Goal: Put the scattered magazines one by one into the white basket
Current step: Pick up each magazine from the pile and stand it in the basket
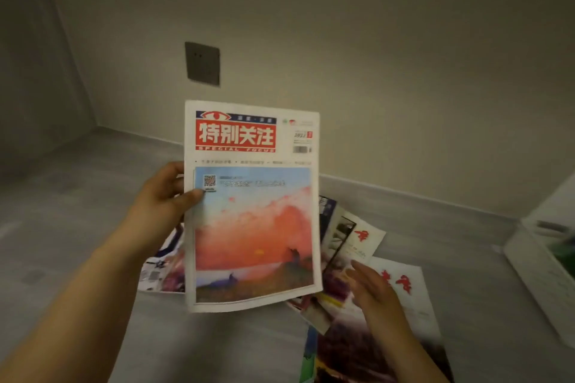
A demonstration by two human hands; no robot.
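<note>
A left hand (169, 193) pinches one magazine (252, 205) upright by its left edge above the scattered magazines (357, 258) on the floor (217, 345); the right hand (370, 286) hovers open and empty. Held by one edge, the limp cover may sag or slip before reaching the white basket (541, 258) at far right.

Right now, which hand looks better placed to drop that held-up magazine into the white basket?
Left hand: it already grips the red-titled sunset magazine; the open right hand holds nothing, though the white basket sits rightward.
</note>
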